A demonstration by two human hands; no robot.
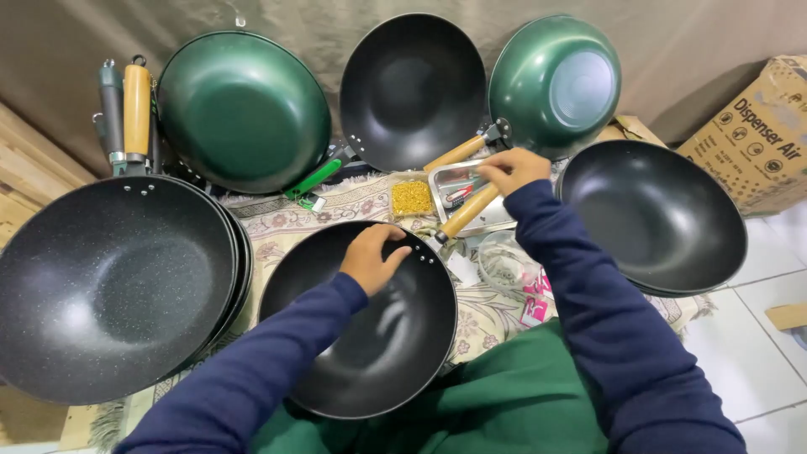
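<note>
A black non-stick wok sits in the lap of a person in navy sleeves, resting on green cloth at the near edge of a patterned mat. The left hand lies on the wok's far rim, fingers curled over the edge beside the rivets, its grip closed lightly on that rim. A wooden handle angles up and to the right from the same part of the rim. The right hand is at the far end of this handle, fingers pinched narrow; exactly what they pinch cannot be told.

Just behind the handle lies a shallow metal tray holding small tools, with a clear tub of yellow bits touching its left side. A clear plastic bag lies to the right of the wok.

Other woks ring the mat. To the left is a stack of speckled black woks with wooden handles pointing away. Behind stand a green wok, a black wok and an upturned green wok, leaning against a drab backdrop. To the right rests another black wok, with a cardboard box beyond it on the tiled floor.
</note>
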